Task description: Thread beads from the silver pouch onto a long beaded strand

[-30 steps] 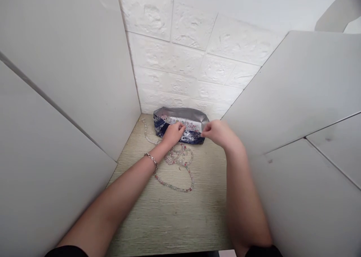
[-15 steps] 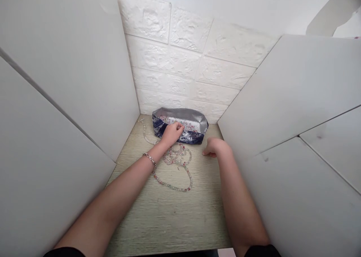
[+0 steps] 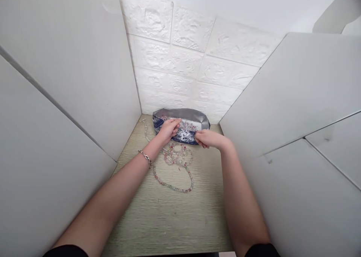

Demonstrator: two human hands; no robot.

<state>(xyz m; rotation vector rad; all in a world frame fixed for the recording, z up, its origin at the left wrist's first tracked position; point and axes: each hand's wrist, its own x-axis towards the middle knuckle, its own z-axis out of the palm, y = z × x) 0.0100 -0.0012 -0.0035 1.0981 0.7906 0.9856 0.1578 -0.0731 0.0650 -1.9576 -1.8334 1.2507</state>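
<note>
An open blue bag with a silver lining (image 3: 197,116) lies against the back wall, with many small pink and clear beads inside. Over its opening is my left hand (image 3: 170,129), fingers pinched together; whatever they hold is too small to make out. My right hand (image 3: 207,137) is closed at the bag's front right edge, and its fingertips' contents cannot be seen. In front of the bag, a long string of coloured beads (image 3: 176,189) lies in loops, partly behind my left wrist.
The pale wood-grain surface (image 3: 175,223) is narrow. White panels stand close on the left (image 3: 70,72) and right (image 3: 304,87). A white brick-patterned wall (image 3: 186,61) closes off the back.
My right hand has moved left and up to the bag's front right edge. My left hand has shifted slightly up and left over the bag.
</note>
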